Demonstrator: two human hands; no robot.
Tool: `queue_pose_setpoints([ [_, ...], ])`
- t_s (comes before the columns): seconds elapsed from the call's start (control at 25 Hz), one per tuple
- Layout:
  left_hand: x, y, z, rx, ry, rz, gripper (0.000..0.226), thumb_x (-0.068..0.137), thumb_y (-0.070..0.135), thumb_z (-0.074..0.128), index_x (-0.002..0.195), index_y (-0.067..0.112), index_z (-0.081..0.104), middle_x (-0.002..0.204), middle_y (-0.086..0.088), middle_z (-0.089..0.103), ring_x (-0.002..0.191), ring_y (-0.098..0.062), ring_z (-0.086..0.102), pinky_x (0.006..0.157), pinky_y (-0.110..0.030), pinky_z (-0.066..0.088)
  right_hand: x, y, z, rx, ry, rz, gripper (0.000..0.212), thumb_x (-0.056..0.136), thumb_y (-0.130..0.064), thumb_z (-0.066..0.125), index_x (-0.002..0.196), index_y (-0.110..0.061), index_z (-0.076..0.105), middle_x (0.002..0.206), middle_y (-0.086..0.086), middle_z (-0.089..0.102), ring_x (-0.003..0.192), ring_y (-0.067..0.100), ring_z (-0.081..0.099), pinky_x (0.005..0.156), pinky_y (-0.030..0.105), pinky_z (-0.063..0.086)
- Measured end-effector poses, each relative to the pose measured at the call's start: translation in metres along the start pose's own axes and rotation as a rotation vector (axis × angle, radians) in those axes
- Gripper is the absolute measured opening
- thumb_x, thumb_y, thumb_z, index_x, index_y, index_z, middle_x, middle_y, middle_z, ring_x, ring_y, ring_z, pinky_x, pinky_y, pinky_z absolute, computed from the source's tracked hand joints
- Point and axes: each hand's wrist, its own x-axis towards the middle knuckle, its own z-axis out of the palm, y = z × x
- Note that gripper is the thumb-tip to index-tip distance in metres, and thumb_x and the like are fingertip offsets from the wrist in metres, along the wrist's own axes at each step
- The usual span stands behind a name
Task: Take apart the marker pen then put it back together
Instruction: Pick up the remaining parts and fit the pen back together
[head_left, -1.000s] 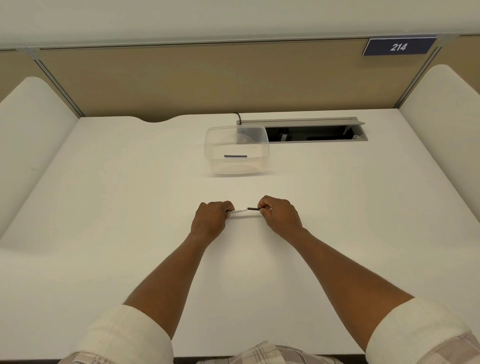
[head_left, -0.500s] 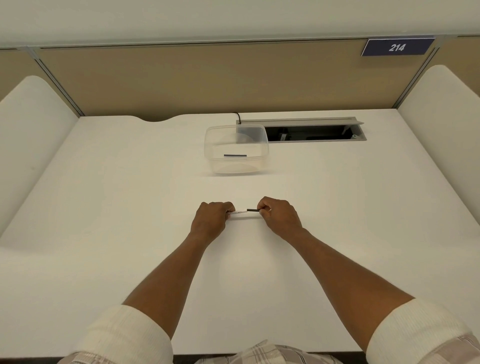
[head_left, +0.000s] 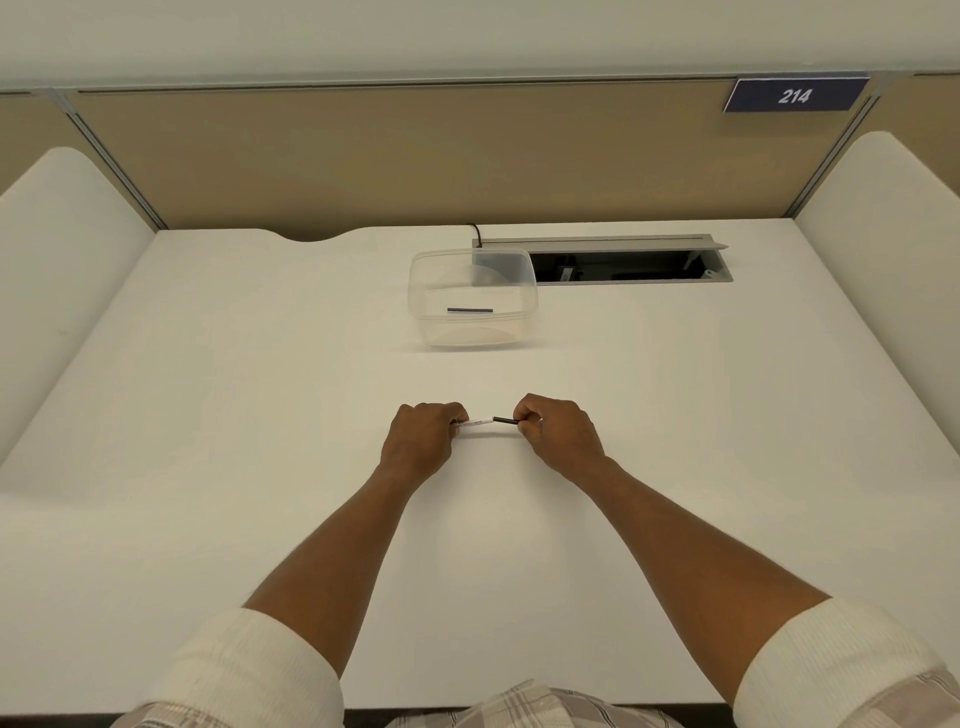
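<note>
marker pen (head_left: 485, 422) held level just above the tabletop (head_left: 260, 415), mid-front, between both fists; white barrel toward the left, black end toward the right; looks light, stiff, thin and smooth, so likely slippery; best gripped near the joint, pulled straight along its axis; left hand (head_left: 418, 441) has fingers curled round the barrel; right hand (head_left: 558, 434) pinches the black end; both forearms angle inward, knuckles up; clear tub (head_left: 519, 260) sits well beyond, holding a dark stick
</note>
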Motion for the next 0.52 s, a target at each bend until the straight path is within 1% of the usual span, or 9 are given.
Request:
queue_pose_setpoints([
  [0.12, 0.0003, -0.0001, 0.0, -0.001, 0.0, -0.001, 0.027, 0.09, 0.011, 0.048, 0.099, 0.028, 0.066, 0.089, 0.004, 0.072, 0.079, -0.026, 0.062, 0.07, -0.03, 0.032, 0.0, 0.0002, -0.0006, 0.014, 0.007, -0.001, 0.011, 0.083, -0.02, 0.059, 0.087, -0.029, 0.063, 0.077, -0.014, 0.063, 0.075, 0.015, 0.058, 0.065, 0.027, 0.041],
  [0.28, 0.0, 0.0002, -0.0001, 0.004, 0.001, 0.014, 0.027, 0.09, 0.011, 0.048, 0.1, 0.027, 0.067, 0.091, 0.004, 0.073, 0.08, -0.025, 0.063, 0.071, -0.03, 0.035, 0.0, -0.0006, -0.002, 0.001, 0.002, -0.019, 0.012, 0.083, -0.018, 0.059, 0.088, -0.027, 0.064, 0.084, -0.012, 0.067, 0.08, 0.018, 0.062, 0.07, 0.03, 0.047],
  [0.36, 0.0002, 0.0011, -0.0007, -0.006, 0.003, 0.02, 0.025, 0.091, 0.012, 0.05, 0.101, 0.026, 0.068, 0.092, 0.004, 0.074, 0.082, -0.025, 0.064, 0.075, -0.032, 0.04, 0.0006, -0.0015, -0.0023, -0.002, 0.007, -0.02, 0.011, 0.084, -0.019, 0.059, 0.089, -0.027, 0.064, 0.084, -0.01, 0.068, 0.08, 0.018, 0.062, 0.071, 0.031, 0.048],
  [0.52, -0.0005, 0.0023, -0.0015, -0.014, -0.005, 0.021, 0.024, 0.091, 0.013, 0.051, 0.101, 0.026, 0.068, 0.095, 0.004, 0.074, 0.086, -0.024, 0.064, 0.083, -0.034, 0.044, 0.0025, -0.0021, -0.0024, 0.001, 0.007, -0.026, 0.012, 0.085, -0.019, 0.057, 0.088, -0.028, 0.066, 0.076, -0.011, 0.063, 0.076, 0.017, 0.059, 0.069, 0.03, 0.047],
])
